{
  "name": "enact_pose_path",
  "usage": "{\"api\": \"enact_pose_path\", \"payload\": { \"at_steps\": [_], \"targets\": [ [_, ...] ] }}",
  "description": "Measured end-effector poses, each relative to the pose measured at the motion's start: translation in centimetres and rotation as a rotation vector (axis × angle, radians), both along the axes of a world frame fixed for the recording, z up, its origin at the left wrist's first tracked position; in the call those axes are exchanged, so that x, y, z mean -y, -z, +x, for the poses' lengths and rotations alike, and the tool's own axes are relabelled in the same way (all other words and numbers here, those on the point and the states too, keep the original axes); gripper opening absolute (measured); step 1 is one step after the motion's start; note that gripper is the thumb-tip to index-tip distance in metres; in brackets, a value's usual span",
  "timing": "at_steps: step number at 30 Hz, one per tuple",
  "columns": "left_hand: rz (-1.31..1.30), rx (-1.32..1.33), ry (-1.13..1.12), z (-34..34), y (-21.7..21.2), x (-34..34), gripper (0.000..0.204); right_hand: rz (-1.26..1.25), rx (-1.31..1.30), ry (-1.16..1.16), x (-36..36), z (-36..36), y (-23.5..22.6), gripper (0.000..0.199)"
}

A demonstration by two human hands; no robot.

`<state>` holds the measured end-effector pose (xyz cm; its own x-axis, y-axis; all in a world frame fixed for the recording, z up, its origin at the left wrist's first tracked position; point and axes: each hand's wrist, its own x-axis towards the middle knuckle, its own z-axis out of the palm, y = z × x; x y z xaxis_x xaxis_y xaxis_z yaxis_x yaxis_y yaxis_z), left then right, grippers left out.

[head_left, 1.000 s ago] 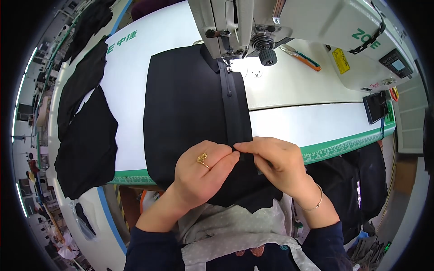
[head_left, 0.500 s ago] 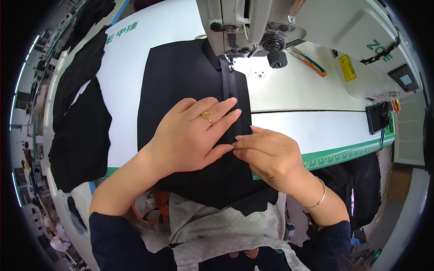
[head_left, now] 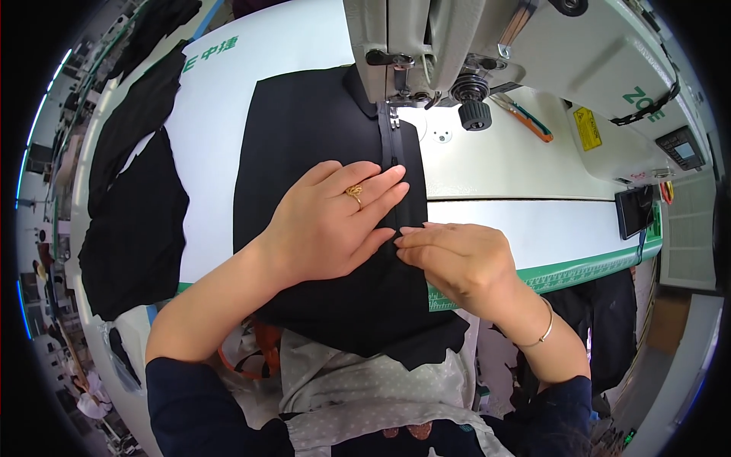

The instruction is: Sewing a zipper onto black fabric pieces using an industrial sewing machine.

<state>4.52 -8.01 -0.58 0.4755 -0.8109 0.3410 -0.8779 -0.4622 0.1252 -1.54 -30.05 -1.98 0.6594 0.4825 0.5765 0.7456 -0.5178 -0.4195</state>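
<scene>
The black fabric point(head_left: 304, 122) lies under the presser foot point(head_left: 394, 119), and from my remote view I judge it best held flat and unstretched, left hand point(head_left: 324, 221) spread over it, right hand point(head_left: 464, 259) pinching its dark strip point(head_left: 396, 145).

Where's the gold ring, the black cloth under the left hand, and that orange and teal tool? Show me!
Gold ring point(head_left: 354, 193): head view, on its raised front.
Black cloth point(head_left: 308, 122): head view, on its flat upper left part.
Orange and teal tool point(head_left: 531, 126): head view, on its orange handle.
</scene>
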Motion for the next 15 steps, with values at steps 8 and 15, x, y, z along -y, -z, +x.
{"api": "enact_pose_path", "payload": {
  "at_steps": [8,15],
  "targets": [
    [-0.004,0.016,0.000,1.0,0.0,0.1,0.051,0.012,-0.052,0.000,0.3,1.2,-0.1,0.010],
    [-0.018,0.050,0.039,3.1,0.3,0.1,0.044,-0.007,-0.060,0.000,0.5,2.5,-0.3,0.007]
  ]
}}
